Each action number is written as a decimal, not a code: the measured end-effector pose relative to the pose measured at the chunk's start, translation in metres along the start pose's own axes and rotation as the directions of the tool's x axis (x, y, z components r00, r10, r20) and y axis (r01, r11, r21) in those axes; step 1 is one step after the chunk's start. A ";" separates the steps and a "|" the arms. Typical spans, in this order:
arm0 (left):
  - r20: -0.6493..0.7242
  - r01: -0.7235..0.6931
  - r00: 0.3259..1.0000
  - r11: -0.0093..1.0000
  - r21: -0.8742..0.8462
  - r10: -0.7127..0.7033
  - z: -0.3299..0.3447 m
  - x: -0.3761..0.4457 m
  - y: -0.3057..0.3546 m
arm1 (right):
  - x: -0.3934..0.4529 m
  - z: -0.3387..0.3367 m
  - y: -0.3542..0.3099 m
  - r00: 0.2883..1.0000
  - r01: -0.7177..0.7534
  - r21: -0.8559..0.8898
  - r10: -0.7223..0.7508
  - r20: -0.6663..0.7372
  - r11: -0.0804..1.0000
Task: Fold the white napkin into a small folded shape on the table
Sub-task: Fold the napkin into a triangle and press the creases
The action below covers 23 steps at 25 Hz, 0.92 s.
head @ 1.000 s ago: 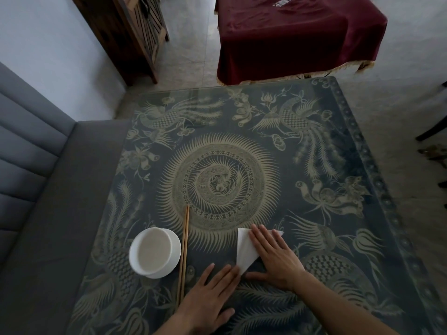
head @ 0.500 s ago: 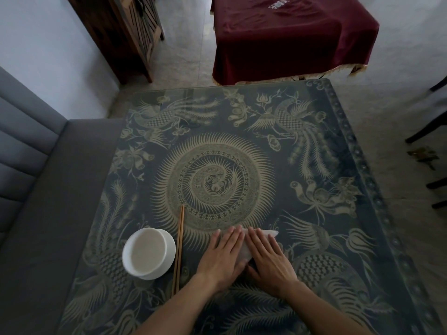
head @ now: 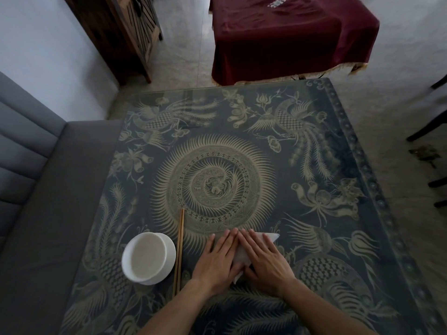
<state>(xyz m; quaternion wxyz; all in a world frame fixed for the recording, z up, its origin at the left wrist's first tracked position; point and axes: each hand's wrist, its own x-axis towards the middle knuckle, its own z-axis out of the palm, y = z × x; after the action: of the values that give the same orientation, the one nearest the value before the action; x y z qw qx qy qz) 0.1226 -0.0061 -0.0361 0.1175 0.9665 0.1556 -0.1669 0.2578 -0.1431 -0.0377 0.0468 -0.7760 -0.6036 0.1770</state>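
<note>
The white paper napkin (head: 270,237), already folded down to a small pointed shape, lies flat on the near part of the dark glass-topped table (head: 242,122) with its gold bird-and-sunburst pattern. Most of it is covered: only a pale tip shows past the fingers on the right, and a sliver peeks out between the two wrists. The left hand (head: 217,261) and right hand (head: 264,259) lie side by side on top of it, palms down, fingers straight and spread flat, their inner edges touching. Neither hand pinches or grasps anything; they simply press the napkin against the glass.

Just to the left of the left hand lies a pair of thin wooden chopsticks (head: 179,250), pointing away from the person, and touching or nearly touching them on their far side stands a round white bowl (head: 148,257) (what it holds I cannot make out). Along the table's left edge runs a grey padded bench (head: 36,201). Beyond the far end stands another table under a dark red cloth (head: 290,37).
</note>
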 end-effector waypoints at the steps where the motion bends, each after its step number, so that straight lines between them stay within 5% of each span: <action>1: -0.001 -0.002 1.000 1.000 0.001 0.002 0.001 0.000 -0.001 | -0.001 0.000 0.003 1.000 -0.008 -0.006 0.008 -0.004 1.000; 13: -0.059 -0.030 0.998 1.000 0.005 0.030 0.005 -0.003 -0.006 | -0.043 -0.010 0.048 0.958 -0.284 -0.088 0.286 0.008 0.955; 18: -0.079 -0.104 0.992 0.995 -0.002 0.103 0.009 -0.001 0.000 | -0.014 -0.017 0.014 0.999 -0.033 -0.056 0.034 0.012 0.998; 23: -0.091 -0.102 0.990 0.994 0.026 0.104 0.013 -0.006 0.005 | -0.006 -0.008 0.018 0.998 0.007 -0.051 -0.004 0.058 0.999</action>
<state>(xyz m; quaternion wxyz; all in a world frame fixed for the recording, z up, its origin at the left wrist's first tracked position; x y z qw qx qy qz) 0.1156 -0.0158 -0.0451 0.1081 0.9811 0.1092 -0.1176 0.2755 -0.1519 -0.0340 0.0097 -0.7698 -0.6112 0.1837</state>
